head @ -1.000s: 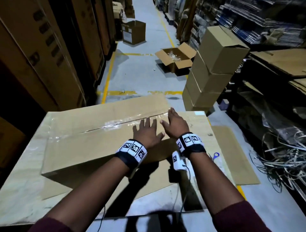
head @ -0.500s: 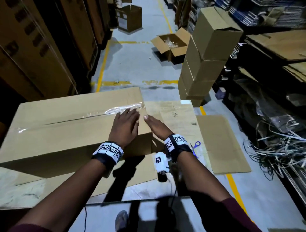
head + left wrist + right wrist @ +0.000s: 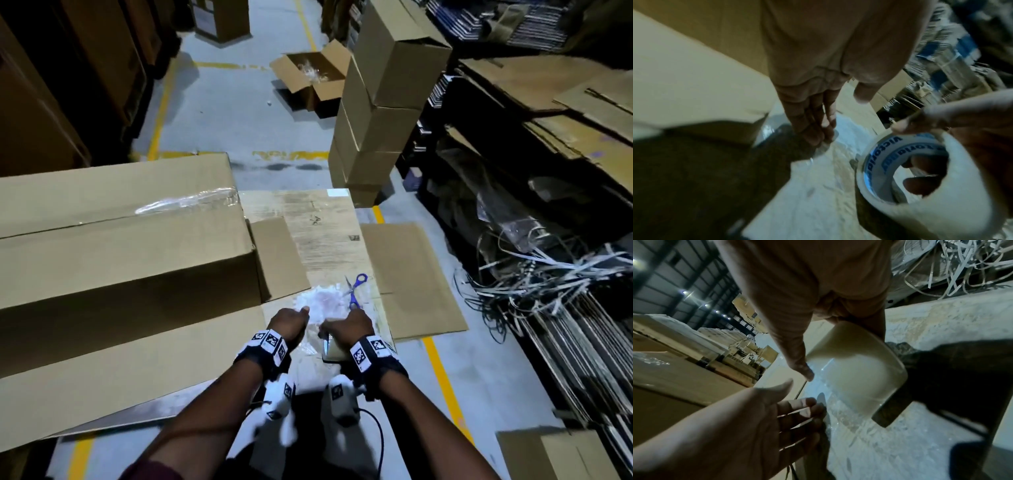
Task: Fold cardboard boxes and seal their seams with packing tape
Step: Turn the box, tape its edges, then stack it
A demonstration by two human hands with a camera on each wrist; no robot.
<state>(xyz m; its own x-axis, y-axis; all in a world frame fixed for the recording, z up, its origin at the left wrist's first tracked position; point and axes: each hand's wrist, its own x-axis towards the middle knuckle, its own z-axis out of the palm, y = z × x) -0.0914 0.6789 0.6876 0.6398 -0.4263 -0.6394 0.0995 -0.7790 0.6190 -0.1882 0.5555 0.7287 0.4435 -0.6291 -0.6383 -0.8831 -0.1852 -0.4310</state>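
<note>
A: Cardboard first. How many boxes on the desk (image 3: 322,219)?

B: One big folded box (image 3: 116,240), lying at the left side of the desk with a strip of clear tape (image 3: 186,202) shining along its top seam. One end flap (image 3: 277,260) stands open toward the bare part of the desk, and a long flap lies flat along the near side.

A: And on the floor?

B: One stack of closed boxes (image 3: 380,113) past the far right corner of the desk; I count four tiers. Beyond it are two more boxes on the floor, one with its flaps open (image 3: 308,82). One flat cardboard sheet (image 3: 411,277) lies on the floor just beside the desk's right edge.

A: Smaller things?

B: One tangle of white strapping (image 3: 548,284) at the right, one crumpled heap of clear film (image 3: 322,301) on the desk, and one pair of blue-handled scissors (image 3: 356,289) touching that heap.

A: The tape roll?

B: One roll (image 3: 920,170), just above the near right part of the desk. The right hand (image 3: 346,327) grips it, fingers (image 3: 918,185) hooked through the core and thumb over the rim.

A: The left hand (image 3: 287,323)?

B: Just beside the roll, holding nothing, its fingers (image 3: 797,417) straight and loosely spread.
</note>
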